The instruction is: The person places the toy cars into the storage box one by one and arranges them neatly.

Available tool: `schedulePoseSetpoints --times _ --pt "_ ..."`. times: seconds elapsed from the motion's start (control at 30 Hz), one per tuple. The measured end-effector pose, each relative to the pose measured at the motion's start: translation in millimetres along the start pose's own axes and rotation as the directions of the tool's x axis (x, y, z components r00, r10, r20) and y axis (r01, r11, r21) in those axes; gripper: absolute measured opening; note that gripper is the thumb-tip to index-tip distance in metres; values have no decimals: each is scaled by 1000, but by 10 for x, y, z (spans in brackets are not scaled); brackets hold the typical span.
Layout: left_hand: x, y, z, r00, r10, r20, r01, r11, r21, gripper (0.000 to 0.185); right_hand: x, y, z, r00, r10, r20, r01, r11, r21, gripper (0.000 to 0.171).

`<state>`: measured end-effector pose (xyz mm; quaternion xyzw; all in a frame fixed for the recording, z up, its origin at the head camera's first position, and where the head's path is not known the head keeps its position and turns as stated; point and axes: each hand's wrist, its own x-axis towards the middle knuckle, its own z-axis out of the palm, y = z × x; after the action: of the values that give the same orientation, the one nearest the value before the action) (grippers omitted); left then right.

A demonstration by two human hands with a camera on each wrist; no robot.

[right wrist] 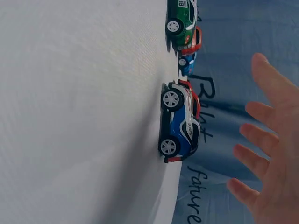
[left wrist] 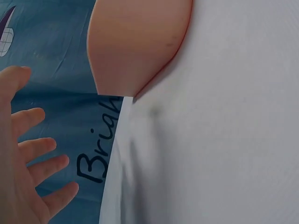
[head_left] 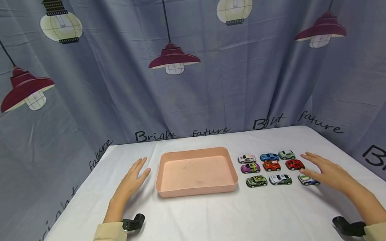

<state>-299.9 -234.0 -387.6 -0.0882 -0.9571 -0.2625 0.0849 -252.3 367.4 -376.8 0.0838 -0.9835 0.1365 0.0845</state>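
**Two flat hands either side of a pink tray**

A pink tray (head_left: 196, 188) sits on the white-covered bench (head_left: 201, 222), and everything here is placed by it. The left hand (head_left: 132, 180) hovers just left of the tray, fingers (left wrist: 35, 144) straight and loosely spread, holding nothing. Whether the palm touches the cloth I cannot tell; the left wrist view shows only the fingers, a rounded corner of the tray and the printed curtain (head_left: 191, 80) behind.

To the right of the tray stand nine toy cars in three rows. The right hand (head_left: 326, 171) is at their far side from the tray, fingers (right wrist: 261, 126) wide and relaxed, gripping nothing. It is closest to the white-and-blue car (head_left: 308, 180), partly covering it in the head view, with the red car (head_left: 294, 164) just beyond the fingertips. Contact is hard to judge; the right wrist view shows a gap between the hand and that car.

In the wrist view the other cars are stacked behind one another and mostly hidden. Both sleeves (head_left: 109, 239) are cut off by the frame edge.
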Motion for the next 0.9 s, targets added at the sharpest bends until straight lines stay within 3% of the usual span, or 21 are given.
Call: schedulePoseSetpoints --times 0.43,0.73,0.9 --pt "99 123 220 1000 -18 11 19 991 -133 54 -3 -1 103 997 -14 71 -2 977 214 76" --pt "132 164 333 1000 -29 2 29 963 -269 54 -53 14 139 993 14 118 -47 958 282 68" --pt "132 159 379 999 -39 7 39 936 -349 53 -83 58 181 995 -12 94 -18 953 304 61"
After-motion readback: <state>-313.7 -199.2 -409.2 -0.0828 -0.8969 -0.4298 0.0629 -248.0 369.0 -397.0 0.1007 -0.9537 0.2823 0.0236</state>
